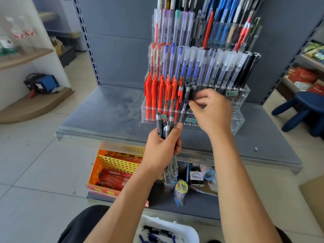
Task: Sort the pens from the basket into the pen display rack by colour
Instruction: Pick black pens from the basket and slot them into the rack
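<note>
A clear tiered pen display rack (240, 100) stands on the grey shelf, with red pens (158, 95) filling the left of its front row and blue, clear and black pens in the rows behind. My left hand (162, 148) grips a bundle of grey-black pens (165, 128) upright just in front of the rack. My right hand (210, 109) is at the front row right of the red pens, its fingers pinching a dark pen (185, 100) that stands there. A white basket (189, 230) with several dark and blue pens sits at the bottom on my lap.
The grey shelf (108, 111) has bare room left of the rack. Below it, an orange and yellow perforated box (114, 165) and wrapped small goods (180, 188) fill the lower shelf. A blue stool (303, 109) stands on the right, a wooden shelf unit (26, 57) on the left.
</note>
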A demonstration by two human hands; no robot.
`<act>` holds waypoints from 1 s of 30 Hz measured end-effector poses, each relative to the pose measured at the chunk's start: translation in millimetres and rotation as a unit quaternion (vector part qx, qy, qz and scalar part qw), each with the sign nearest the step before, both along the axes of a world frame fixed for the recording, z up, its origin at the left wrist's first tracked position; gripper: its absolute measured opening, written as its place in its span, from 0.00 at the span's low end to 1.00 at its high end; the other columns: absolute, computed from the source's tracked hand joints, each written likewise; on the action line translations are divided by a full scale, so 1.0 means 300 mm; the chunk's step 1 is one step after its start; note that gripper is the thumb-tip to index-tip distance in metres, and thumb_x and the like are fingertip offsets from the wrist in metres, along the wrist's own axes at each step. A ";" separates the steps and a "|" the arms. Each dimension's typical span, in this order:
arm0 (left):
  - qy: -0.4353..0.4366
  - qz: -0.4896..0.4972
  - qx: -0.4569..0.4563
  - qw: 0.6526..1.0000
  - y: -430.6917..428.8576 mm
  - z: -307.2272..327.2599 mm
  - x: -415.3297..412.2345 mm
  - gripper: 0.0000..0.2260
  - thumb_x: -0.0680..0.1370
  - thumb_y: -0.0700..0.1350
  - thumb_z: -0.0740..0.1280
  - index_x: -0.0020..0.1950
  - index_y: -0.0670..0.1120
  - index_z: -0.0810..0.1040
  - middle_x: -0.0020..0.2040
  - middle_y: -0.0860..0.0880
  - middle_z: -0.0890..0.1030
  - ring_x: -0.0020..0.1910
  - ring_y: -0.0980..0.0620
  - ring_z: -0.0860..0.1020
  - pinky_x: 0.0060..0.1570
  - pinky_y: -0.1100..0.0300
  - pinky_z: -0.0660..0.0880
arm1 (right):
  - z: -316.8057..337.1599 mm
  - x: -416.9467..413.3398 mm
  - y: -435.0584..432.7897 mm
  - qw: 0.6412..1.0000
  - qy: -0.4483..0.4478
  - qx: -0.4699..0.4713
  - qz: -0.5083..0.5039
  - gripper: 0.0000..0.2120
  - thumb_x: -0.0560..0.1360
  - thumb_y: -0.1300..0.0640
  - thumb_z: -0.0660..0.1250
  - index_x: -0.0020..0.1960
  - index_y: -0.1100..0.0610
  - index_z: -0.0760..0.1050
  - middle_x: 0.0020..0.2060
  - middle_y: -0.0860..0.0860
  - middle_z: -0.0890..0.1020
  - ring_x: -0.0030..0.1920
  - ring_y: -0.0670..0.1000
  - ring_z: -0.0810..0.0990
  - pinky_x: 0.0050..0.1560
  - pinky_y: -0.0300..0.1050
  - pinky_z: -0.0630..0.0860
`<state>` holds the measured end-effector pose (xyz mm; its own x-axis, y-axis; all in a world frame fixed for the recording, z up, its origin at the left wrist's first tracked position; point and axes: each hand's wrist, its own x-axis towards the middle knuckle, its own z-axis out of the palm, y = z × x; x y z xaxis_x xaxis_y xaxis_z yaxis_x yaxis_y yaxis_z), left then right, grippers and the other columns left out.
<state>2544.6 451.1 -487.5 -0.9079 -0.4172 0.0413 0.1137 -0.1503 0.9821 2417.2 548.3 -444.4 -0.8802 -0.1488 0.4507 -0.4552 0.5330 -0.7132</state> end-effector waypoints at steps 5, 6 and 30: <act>0.000 0.000 -0.002 1.000 0.003 0.002 0.002 0.12 0.82 0.48 0.67 0.43 0.42 0.73 0.32 0.47 0.75 0.30 0.48 0.73 0.36 0.52 0.72 | -0.012 0.001 0.000 1.000 -0.026 0.012 0.006 0.09 0.75 0.52 0.73 0.55 0.50 0.83 0.44 0.41 0.85 0.46 0.42 0.83 0.52 0.48 0.82; 0.001 0.000 -0.002 1.000 0.003 0.002 0.002 0.12 0.82 0.48 0.67 0.43 0.42 0.74 0.32 0.47 0.75 0.30 0.49 0.73 0.36 0.52 0.72 | -0.016 0.002 0.004 0.999 -0.029 0.007 0.010 0.10 0.75 0.53 0.73 0.56 0.51 0.83 0.46 0.42 0.85 0.47 0.43 0.83 0.53 0.47 0.81; -0.001 -0.010 -0.029 1.000 -0.011 -0.001 0.015 0.11 0.80 0.43 0.69 0.39 0.43 0.74 0.29 0.48 0.74 0.29 0.48 0.73 0.35 0.53 0.72 | 0.035 0.115 0.028 0.953 -0.130 -0.094 0.257 0.03 0.77 0.53 0.73 0.46 0.51 0.85 0.36 0.43 0.84 0.39 0.41 0.80 0.45 0.37 0.78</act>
